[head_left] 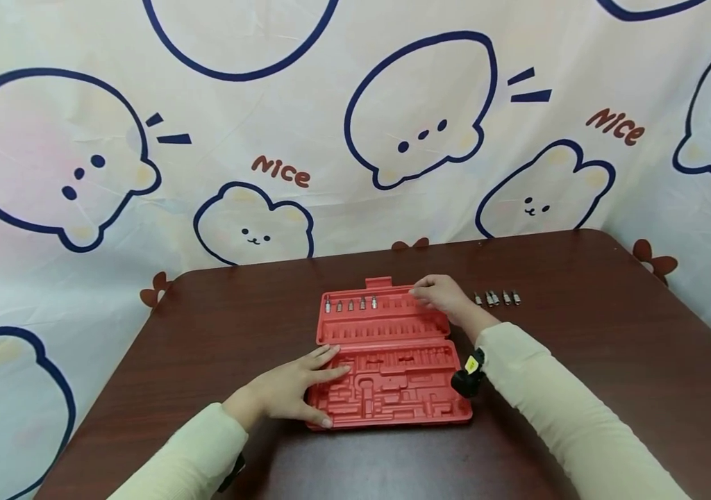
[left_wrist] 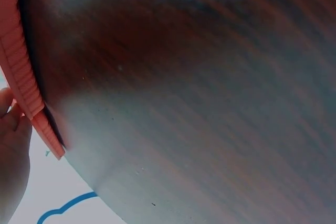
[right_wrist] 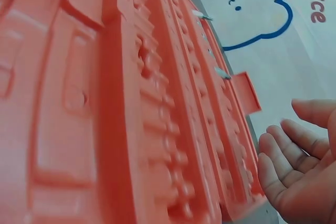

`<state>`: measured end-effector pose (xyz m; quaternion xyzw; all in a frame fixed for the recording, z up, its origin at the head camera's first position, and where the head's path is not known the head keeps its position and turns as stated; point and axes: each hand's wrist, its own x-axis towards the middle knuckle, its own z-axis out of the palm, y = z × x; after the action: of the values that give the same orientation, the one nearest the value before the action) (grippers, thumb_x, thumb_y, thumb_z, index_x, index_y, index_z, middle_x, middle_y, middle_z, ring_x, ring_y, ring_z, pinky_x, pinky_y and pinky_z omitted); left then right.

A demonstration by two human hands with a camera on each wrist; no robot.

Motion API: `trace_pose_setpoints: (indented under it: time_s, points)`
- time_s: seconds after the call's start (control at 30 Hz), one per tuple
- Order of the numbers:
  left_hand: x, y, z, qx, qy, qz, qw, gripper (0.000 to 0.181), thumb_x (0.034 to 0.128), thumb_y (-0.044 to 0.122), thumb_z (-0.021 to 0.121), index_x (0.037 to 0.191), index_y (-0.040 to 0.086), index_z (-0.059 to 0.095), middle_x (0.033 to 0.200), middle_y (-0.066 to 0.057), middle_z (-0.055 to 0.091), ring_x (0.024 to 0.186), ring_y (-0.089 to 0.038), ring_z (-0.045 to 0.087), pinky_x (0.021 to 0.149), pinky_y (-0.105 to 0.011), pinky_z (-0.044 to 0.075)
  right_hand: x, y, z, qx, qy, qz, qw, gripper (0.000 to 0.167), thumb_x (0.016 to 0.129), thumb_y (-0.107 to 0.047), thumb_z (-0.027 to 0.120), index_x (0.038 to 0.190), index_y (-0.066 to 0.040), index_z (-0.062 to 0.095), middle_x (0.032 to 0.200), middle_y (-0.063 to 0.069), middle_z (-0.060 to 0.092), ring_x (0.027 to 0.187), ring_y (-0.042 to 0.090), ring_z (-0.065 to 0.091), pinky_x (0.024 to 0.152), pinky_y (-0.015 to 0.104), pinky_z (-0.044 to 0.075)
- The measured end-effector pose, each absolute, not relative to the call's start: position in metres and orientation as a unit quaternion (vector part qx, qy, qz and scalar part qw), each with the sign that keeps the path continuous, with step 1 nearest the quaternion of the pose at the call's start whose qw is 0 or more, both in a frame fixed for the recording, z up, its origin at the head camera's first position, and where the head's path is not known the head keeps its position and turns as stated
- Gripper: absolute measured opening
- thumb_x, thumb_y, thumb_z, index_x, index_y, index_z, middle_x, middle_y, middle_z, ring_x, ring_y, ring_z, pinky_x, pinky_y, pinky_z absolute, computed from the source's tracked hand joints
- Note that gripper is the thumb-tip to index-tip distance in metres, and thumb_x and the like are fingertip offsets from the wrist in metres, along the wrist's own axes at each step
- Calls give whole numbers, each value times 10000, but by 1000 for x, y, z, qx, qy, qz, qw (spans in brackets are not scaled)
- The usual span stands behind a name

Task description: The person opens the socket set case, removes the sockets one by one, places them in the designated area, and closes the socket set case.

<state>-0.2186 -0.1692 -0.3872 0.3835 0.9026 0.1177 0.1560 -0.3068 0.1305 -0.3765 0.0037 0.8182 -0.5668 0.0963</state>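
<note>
A red plastic tool case lies unfolded on the table, its moulded slots showing. Several small metal bits stand in the left part of the far half's upper row. With fingers spread, my left hand rests on the case's left edge; the left wrist view catches only part of it beside the red wall. My right hand is at the far half's upper right edge. In the right wrist view its fingers bend loosely, the thumb stands apart, and nothing shows between them.
Several loose metal bits lie in a row on the table right of the case. The brown wooden table extends on both sides. Behind it hangs a pale cloth with cartoon prints. A latch tab sticks out at the case's far edge.
</note>
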Motion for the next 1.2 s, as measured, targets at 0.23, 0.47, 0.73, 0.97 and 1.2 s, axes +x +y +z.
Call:
trace_pose_setpoints:
  time_s: [0.23,0.47,0.73,0.97,1.2]
  points:
    - [-219,-168,-387,384,901,124,160,811,652,654,553,1336,286,319,1431,7,131,1292,-202,64,952,-432,253,-313,115,-379,-7,828,-551,104,256,855,-165,542,1029,23,562,981,155,561,882,269,537,777,364,422]
    - [-219,-166,-386,377,903,122,163,812,646,658,552,1334,294,320,1433,24,120,1294,-193,55,952,-434,253,-322,101,-382,-30,827,-552,104,250,857,-174,541,1049,-17,572,1001,121,563,920,246,525,800,363,408]
    - [-220,-164,-384,373,905,127,163,817,641,657,556,1333,288,326,1433,30,116,1295,-194,50,955,-437,248,-329,91,-383,-55,839,-530,107,253,853,-136,545,1071,-10,566,1076,128,515,946,250,473,773,358,401]
    - [-218,-166,-387,373,903,130,169,808,650,661,545,1333,293,323,1434,44,108,1294,-181,46,951,-448,248,-335,81,-389,-56,858,-498,117,249,840,-98,551,1062,15,574,1109,146,504,990,269,455,786,373,396]
    - [-219,-168,-387,376,902,136,164,808,645,654,558,1328,281,338,1433,42,116,1294,-178,45,955,-440,243,-340,70,-392,-65,897,-423,113,217,825,-127,568,998,-12,633,1050,113,566,894,216,496,773,345,407]
